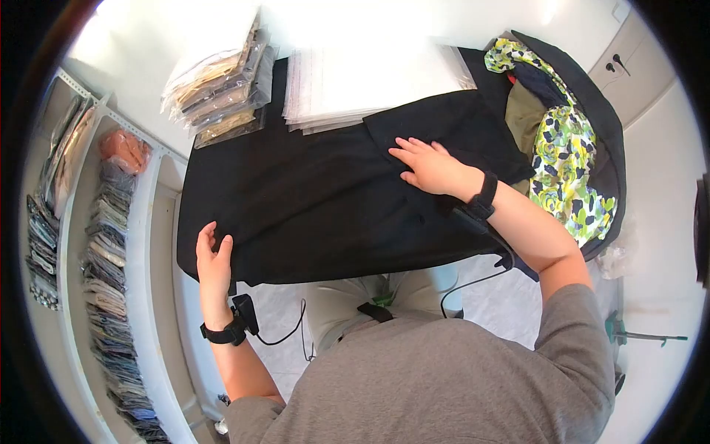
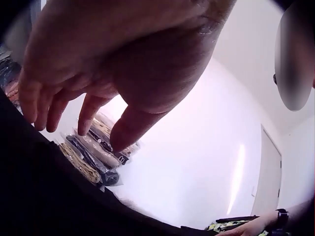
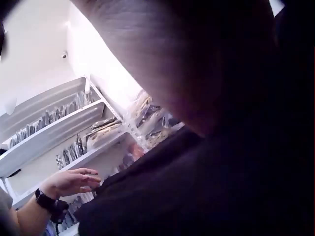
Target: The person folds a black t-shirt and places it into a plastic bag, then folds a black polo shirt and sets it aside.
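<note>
A wide piece of black fabric [image 1: 310,200], lightly creased, lies spread over the table, with a folded layer [image 1: 451,122] at its upper right. My right hand [image 1: 435,169] rests palm down at the edge of that layer, fingers spread. At the fabric's left front edge is my left hand [image 1: 214,260], its fingers loosely bent and holding nothing. The left wrist view shows the same hand [image 2: 113,64] from the palm side, fingertips close over the dark fabric [image 2: 49,191]. In the right wrist view, shadow hides the right hand's fingers.
Clear-bagged folded clothes [image 1: 229,92] are stacked at the back left, beside a pile of white sheets in clear plastic [image 1: 370,78]. A yellow-green floral garment [image 1: 566,163] and an olive cloth [image 1: 521,118] lie at the right end. Shelves [image 1: 137,251] of bagged clothes stand left.
</note>
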A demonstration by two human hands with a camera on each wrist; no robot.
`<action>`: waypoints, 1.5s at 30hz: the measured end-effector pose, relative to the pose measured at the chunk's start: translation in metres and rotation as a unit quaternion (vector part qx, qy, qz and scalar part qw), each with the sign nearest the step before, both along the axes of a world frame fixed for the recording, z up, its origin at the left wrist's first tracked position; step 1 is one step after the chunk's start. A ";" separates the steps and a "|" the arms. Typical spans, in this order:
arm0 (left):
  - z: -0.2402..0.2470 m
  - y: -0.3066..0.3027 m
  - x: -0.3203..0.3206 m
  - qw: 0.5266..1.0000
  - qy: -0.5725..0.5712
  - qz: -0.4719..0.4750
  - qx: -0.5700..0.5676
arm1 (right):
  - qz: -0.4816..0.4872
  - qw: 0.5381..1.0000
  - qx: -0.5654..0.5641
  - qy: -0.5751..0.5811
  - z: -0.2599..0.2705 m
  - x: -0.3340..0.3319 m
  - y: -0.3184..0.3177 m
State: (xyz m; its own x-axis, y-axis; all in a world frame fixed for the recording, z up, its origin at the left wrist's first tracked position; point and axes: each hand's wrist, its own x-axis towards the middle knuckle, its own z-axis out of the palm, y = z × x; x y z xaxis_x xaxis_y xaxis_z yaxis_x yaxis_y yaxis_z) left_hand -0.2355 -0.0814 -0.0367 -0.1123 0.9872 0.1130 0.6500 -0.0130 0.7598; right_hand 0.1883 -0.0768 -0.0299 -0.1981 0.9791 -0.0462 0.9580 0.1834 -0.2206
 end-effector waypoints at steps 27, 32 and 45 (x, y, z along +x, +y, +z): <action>-0.010 0.065 -0.036 0.991 0.126 -0.002 -0.050 | -0.066 0.995 -0.015 -0.079 -0.008 -0.045 -0.052; -0.029 0.102 -0.053 0.984 0.151 -0.089 -0.026 | -0.072 0.996 -0.018 -0.039 -0.009 -0.045 -0.054; -0.012 0.064 -0.054 0.987 0.008 0.084 -0.135 | -0.077 0.996 -0.011 -0.035 -0.012 -0.045 -0.057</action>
State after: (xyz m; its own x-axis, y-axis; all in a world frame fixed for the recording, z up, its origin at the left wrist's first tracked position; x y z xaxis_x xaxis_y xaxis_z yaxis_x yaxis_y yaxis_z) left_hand -0.2896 -0.0169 -0.0484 -0.2779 0.9491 -0.1485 0.6370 0.2978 0.7110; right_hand 0.1434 -0.1340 -0.0422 -0.0420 0.9962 -0.0758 0.9875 0.0298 -0.1548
